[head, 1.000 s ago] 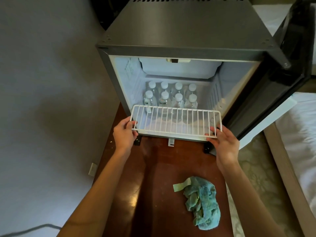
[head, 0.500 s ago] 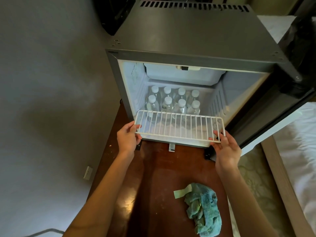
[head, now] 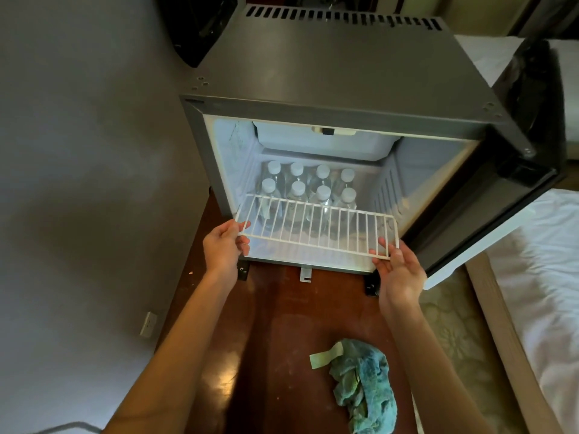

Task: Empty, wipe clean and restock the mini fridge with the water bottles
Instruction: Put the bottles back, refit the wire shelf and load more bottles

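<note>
Rack (head: pixel 316 227) in both hands is what we see at the fridge (head: pixel 344 73) mouth: a white wire shelf, held about level, its far edge inside the opening and its near edge jutting out toward us. Our left hand (head: pixel 224 249) grips the rack's corner at 9 o'clock, thumb on top and fingers curled under the frame. Our right hand (head: pixel 398 270) holds the corner at 4 o'clock, palm turned up, with fingertips hooked over the end wires. At 12 o'clock from the rack, eight bottles (head: pixel 310 189) with white caps stand upright on the fridge floor in two rows of four, pushed toward the back wall; we see the front row partly through the wires. The door (head: pixel 501 214) hangs open at 3 o'clock. The fridge stands on a dark brown table (head: pixel 282 339), and at 5 o'clock from the rack, well apart from both hands, a crumpled blue-green cloth (head: pixel 363 386) lies on that table. A bed (head: pixel 548 261) with white sheets runs along 3 o'clock, and a wall outlet (head: pixel 148 323) sits at 8 o'clock.
</note>
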Demonstrator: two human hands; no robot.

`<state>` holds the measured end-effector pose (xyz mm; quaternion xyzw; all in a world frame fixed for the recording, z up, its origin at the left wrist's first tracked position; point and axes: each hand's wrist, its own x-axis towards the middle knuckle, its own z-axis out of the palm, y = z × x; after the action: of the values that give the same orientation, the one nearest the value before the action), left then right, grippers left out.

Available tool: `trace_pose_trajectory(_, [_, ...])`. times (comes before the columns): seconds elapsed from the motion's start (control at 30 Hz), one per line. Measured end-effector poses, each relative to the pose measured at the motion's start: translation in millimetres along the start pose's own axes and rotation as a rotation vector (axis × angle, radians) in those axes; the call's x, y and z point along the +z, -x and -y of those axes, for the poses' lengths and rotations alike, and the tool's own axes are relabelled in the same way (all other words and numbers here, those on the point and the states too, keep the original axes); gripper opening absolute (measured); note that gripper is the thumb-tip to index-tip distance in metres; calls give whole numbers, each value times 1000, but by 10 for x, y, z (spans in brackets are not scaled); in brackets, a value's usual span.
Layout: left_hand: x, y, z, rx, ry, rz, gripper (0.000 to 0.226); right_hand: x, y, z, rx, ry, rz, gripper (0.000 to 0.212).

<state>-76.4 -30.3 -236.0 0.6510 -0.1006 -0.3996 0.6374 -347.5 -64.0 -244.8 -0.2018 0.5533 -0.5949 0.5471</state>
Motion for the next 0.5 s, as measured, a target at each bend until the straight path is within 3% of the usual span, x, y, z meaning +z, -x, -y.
trace_pose_trajectory(0.17, [25,-44,-4,-63,118,24,21,63,0,-25,6,-29,-34,29])
trace_pose_trajectory(0.5, [-36,-139,69,-75,75,21,25,-10,80,-102,-8,-9,-69,31])
